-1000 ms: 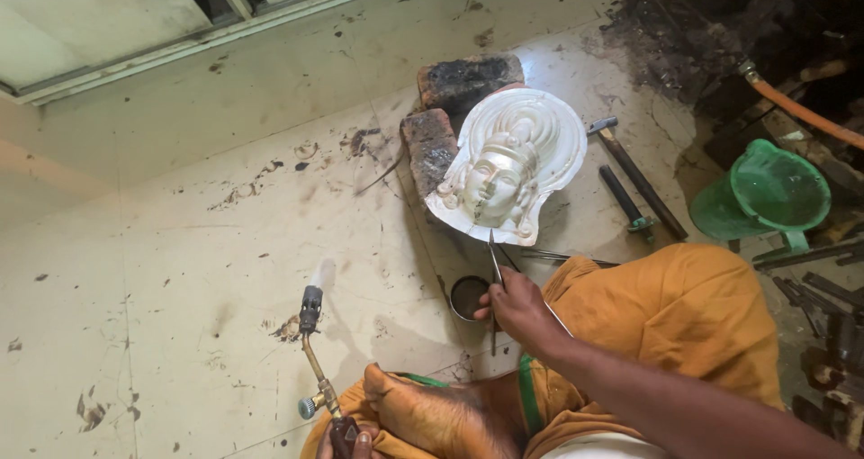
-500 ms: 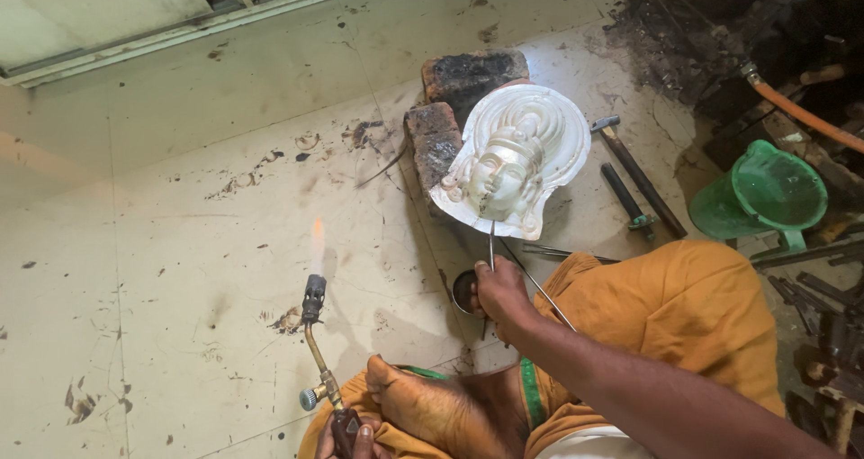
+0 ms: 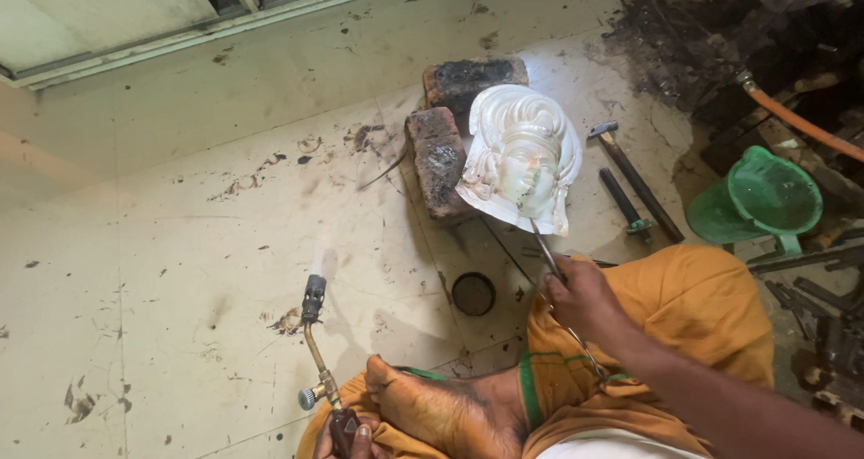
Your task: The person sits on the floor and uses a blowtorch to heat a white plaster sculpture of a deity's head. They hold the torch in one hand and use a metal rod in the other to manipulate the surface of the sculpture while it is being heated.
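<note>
1. The right hand (image 3: 583, 299) is clenched around a pair of thin metal tongs (image 3: 549, 254), whose tips reach up and forward to the lower edge of a white relief face plaque (image 3: 522, 153).
2. The plaque lies tilted, leaning against two charred bricks (image 3: 439, 157) on the floor (image 3: 180, 198); it sits ahead of the right hand, joined to it only by the tongs.
3. The left hand (image 3: 353, 437) shows only as fingertips at the bottom edge of the view, grasping the dark handle of a gas torch (image 3: 317, 351).
4. The torch points away from the person, its brass tube rising to a black nozzle; a faint pale flame shows just above the nozzle, aimed at bare floor well to the left of the plaque.
5. The plaque lies well apart from the left hand, up and to the right of it, with the person's bare foot (image 3: 441, 409) and orange cloth between.
6. A small round dark dish (image 3: 473, 293) sits on the floor between the torch and the right hand, just below the bricks.
7. To the right of the plaque lie a hammer (image 3: 630, 175) and a shorter dark tool (image 3: 625, 209), side by side.
8. Further right, a green plastic jug (image 3: 760, 202) rests tilted among dark metal scrap, with an orange hose (image 3: 801, 121) running above it.
</note>
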